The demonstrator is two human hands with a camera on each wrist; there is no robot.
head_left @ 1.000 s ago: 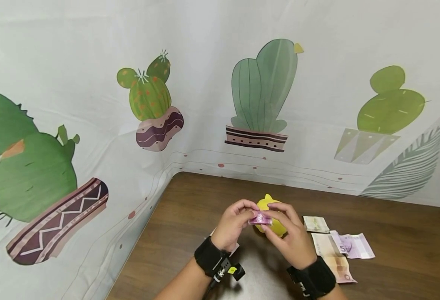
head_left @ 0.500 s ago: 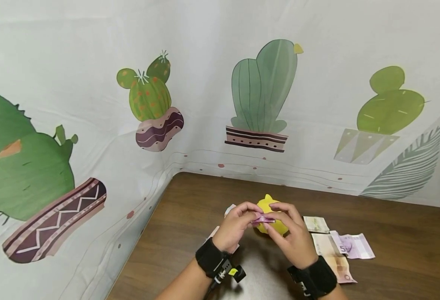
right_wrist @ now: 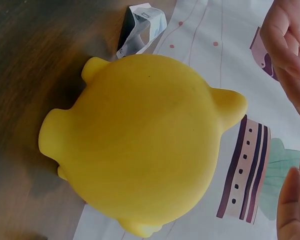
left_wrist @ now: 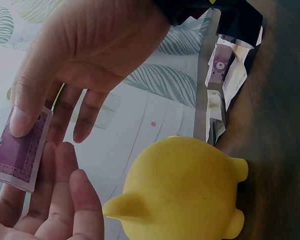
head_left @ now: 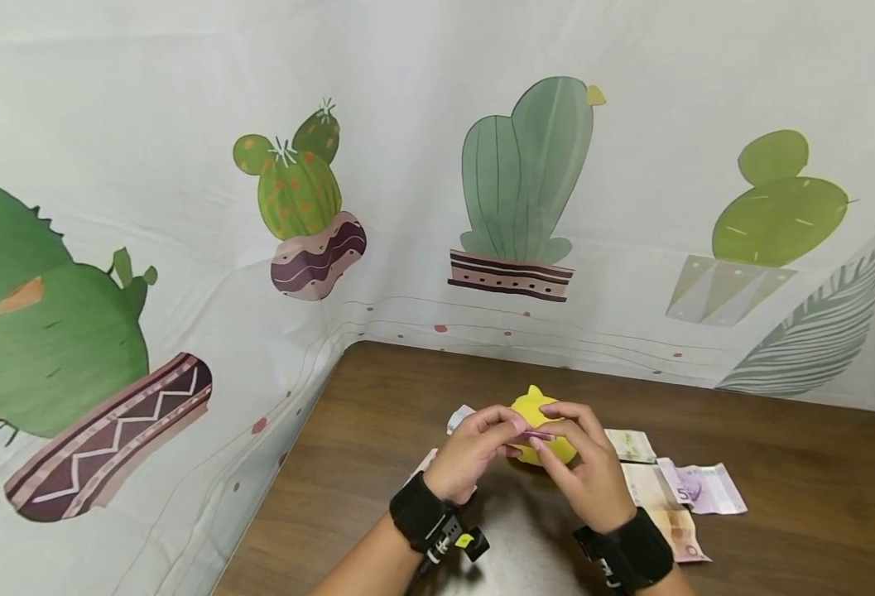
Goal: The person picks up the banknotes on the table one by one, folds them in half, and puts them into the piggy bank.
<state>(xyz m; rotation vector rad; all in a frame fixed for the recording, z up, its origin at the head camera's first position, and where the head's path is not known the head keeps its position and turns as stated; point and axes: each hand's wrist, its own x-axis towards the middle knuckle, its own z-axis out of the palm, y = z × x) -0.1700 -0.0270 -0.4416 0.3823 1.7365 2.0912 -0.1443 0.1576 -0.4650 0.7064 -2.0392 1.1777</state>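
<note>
Behind the piggy bank, backdrop: a soft white cloth [head_left: 422, 165] printed with potted cacti and leaves, hanging in loose folds.
Table: a dark brown wood-grain tabletop [head_left: 795, 463], smooth and flat, carrying the piggy bank.
Piggy bank: a rounded, matte yellow piggy bank [right_wrist: 140, 145] with stubby legs and pointed ears, standing on the table just beyond both hands.
Left hand: the left hand [head_left: 474, 447] is raised just in front of the piggy bank, its fingertips pinching one end of the folded note.
Right hand: the right hand [head_left: 586, 472] is beside the left, fingers curled, thumb and forefinger pinching the other end of the same note.
Loose notes: flat paper banknotes [head_left: 675, 497], pale green, beige and purple, lie right of the piggy bank; more creased ones [head_left: 458, 418] lie left of it.
Folded note: a small purple banknote [left_wrist: 21, 150], folded into a narrow rectangle, is held between the two hands, just above and in front of the piggy bank's back.
</note>
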